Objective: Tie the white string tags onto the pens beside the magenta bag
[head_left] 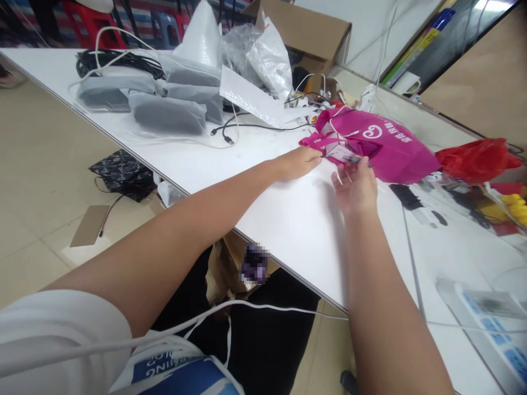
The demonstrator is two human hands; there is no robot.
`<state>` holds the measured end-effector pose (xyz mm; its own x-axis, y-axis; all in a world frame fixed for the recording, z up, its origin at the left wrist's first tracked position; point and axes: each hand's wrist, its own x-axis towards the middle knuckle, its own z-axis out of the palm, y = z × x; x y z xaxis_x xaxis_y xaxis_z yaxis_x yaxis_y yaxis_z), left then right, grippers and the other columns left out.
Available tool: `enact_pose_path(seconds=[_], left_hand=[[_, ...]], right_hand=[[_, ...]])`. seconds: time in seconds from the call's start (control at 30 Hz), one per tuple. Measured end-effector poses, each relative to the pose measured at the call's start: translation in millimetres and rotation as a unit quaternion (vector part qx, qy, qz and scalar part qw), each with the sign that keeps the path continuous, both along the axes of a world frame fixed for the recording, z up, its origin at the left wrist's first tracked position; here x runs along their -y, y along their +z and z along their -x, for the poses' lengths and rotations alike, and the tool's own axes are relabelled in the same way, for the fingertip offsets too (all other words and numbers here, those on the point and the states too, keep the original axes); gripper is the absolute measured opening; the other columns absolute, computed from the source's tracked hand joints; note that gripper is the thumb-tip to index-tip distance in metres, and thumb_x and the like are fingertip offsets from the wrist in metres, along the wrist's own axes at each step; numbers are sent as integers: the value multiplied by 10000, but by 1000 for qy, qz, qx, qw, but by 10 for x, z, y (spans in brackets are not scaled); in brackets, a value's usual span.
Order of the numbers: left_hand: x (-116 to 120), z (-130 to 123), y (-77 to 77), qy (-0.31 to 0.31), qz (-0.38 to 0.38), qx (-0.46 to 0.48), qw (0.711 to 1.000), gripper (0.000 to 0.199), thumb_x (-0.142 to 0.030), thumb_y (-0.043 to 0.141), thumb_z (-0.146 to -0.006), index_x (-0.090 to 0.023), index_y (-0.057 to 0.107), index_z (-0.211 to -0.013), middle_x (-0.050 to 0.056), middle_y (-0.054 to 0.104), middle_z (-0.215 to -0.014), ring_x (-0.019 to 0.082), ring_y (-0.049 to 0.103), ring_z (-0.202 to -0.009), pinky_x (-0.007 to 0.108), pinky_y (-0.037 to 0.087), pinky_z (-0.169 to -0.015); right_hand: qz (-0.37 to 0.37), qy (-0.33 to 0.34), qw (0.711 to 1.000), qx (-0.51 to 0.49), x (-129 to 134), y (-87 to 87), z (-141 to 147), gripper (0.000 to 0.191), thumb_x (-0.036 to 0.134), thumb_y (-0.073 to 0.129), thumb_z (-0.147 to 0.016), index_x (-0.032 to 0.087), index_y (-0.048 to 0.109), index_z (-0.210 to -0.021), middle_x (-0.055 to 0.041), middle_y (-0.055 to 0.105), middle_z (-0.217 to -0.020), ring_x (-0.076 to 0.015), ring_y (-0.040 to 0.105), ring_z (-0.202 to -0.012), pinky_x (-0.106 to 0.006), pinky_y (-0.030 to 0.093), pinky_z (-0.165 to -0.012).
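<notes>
My left hand point(300, 163) is closed, its fingertips pinched at the near edge of a magenta bag point(405, 156). A thin dark tip shows just past those fingers, too small to name. My right hand point(359, 184) is raised over the white table, palm partly turned up. Its thumb and forefinger pinch a slender dark pen-like object point(353, 159), while the other fingers curl loosely. Between the two hands a small white printed card point(340, 153) lies against the bag. I cannot tell whether either hand touches the card.
Several grey-wrapped packages point(169, 113) lie at the table's far left beside a coiled black cable point(119, 65). A black cable point(263, 127) runs toward the bag. Behind stands a cardboard box point(307, 27). A red plastic bag point(480, 159) lies right. A white cable point(263, 305) crosses my lap.
</notes>
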<state>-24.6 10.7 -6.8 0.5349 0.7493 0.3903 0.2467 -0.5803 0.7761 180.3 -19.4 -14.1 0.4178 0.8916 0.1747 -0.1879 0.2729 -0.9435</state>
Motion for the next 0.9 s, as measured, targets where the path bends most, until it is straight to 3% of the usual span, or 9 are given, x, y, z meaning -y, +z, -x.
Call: enact_pose_path(seconds=[0.17, 0.33, 0.67, 0.9], left_hand=[[13, -14, -17, -21, -1, -30, 999, 254, -321, 506, -1083, -202, 658, -918, 89, 720, -1023, 244, 640, -1032, 397, 485, -1019], [21, -11, -1, -26, -8, -46, 999, 250, -299, 482, -1095, -197, 673, -970, 96, 753, -1096, 237, 662, -1065, 377, 490, -1027], [15, -14, -7, -23, -22, -47, 998, 268, -303, 475, -1097, -208, 640, -909, 85, 717, -990, 251, 670, -1068, 395, 506, -1048], [44, 23, 47, -28, -30, -96, 995, 367, -319, 438, -1130, -146, 760, -1174, 141, 788, -1259, 255, 699, -1198, 385, 505, -1144]], right_hand=[[-47, 70, 996, 29, 10, -35, 130, 495, 772, 727, -1011, 290, 615, -1009, -14, 796, -1036, -184, 840, -981, -341, 717, -830], [-57, 72, 995, 24, -12, -68, 144, 535, 809, 711, -1007, 286, 598, -991, -32, 816, -1010, -190, 852, -966, -357, 740, -861], [-44, 71, 996, -17, -12, -65, 130, 479, 765, 654, -1070, 289, 607, -1091, -46, 845, -1058, -197, 876, -1020, -374, 740, -928], [-35, 77, 996, -11, 40, -14, 152, 481, 772, 664, -1067, 295, 615, -1107, -27, 850, -1035, -186, 875, -972, -346, 736, -887]])
